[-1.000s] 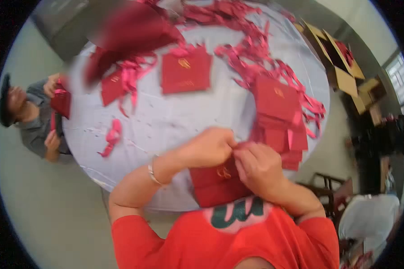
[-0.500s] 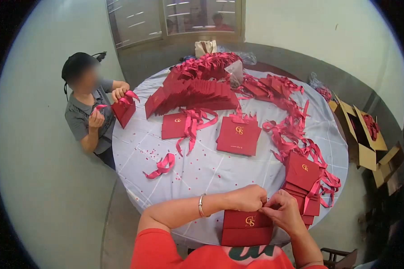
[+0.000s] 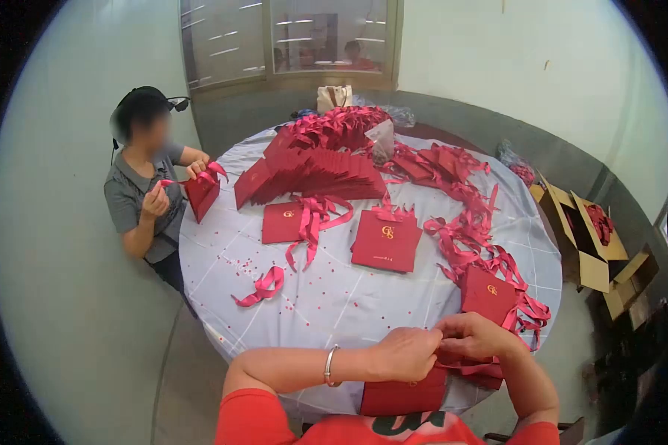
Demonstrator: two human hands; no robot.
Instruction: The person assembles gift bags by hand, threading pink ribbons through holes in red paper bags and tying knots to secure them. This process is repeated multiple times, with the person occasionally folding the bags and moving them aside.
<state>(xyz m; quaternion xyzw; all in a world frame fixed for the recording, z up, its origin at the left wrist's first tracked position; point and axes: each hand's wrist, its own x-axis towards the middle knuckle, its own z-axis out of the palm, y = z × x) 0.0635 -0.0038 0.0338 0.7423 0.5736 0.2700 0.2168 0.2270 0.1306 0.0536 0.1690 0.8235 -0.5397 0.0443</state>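
My left hand (image 3: 408, 354), with a silver bangle on its wrist, is closed in a pinch near the table's front edge. Fingertip to fingertip with it, my right hand (image 3: 473, 335) also pinches; whatever lies between the fingers is too small or hidden to name. Just below them lies a dark red paper gift bag (image 3: 402, 399), its gold print partly covered by my left hand. Beyond my right hand is a stack of red bags (image 3: 488, 291) with pink ribbon handles (image 3: 523, 285) trailing off its side.
On the round cloth-covered table (image 3: 319, 319) sit a flat bag stack (image 3: 387, 241), a long row of bags (image 3: 312, 174) and a loose ribbon (image 3: 261, 288). Small red dots are scattered about. A co-worker (image 3: 147, 196) at left handles a bag. Open cartons (image 3: 583, 237) stand right.
Both hands have risen slightly off the front bag, staying together, and my right elbow has swung outward. The camera view has shifted a little. The co-worker still handles the ribboned bag.
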